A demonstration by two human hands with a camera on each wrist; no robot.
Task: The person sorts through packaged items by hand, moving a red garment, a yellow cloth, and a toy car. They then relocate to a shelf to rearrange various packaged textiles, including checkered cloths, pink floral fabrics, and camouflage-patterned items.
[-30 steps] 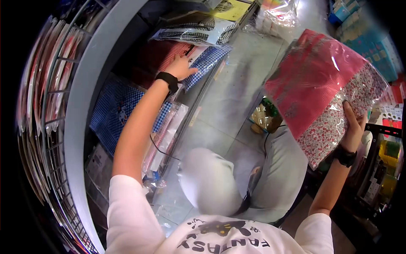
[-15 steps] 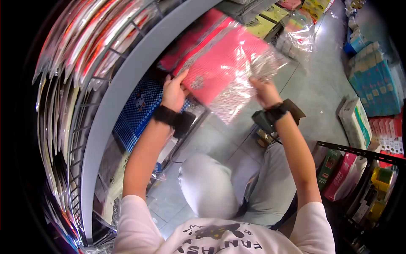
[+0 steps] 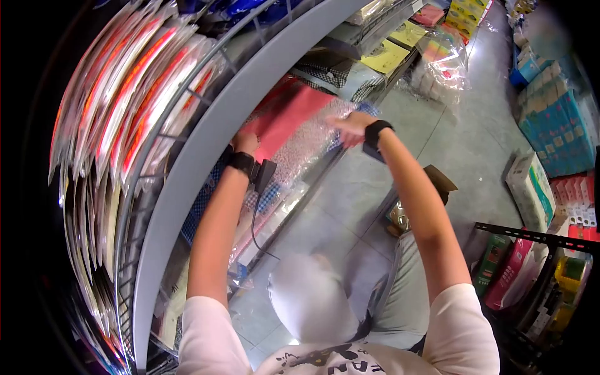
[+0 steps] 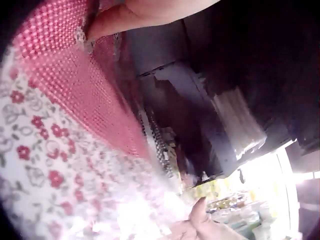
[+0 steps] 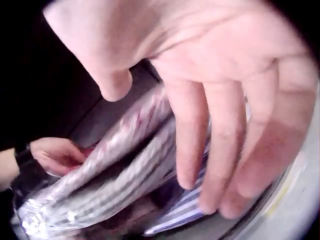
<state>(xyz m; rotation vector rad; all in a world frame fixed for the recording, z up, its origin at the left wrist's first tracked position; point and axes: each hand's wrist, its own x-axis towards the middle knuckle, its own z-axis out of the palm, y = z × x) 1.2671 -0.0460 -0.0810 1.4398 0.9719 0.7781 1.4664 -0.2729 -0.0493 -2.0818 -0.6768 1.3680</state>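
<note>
Fabric packet (image 3: 289, 122) is pinched in left grip (image 3: 246, 143).

wrapped packets (image 3: 125, 94), left | teal packs (image 3: 556, 128), right | 1 white-green pack (image 3: 530, 190) (nearby)

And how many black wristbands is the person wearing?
2. One black wristband circles the wrist of the left hand, which holds the pink-and-floral, plastic-wrapped package; a second black wristband circles the wrist of the right hand. Both wrists show, so none seems hidden.
</note>
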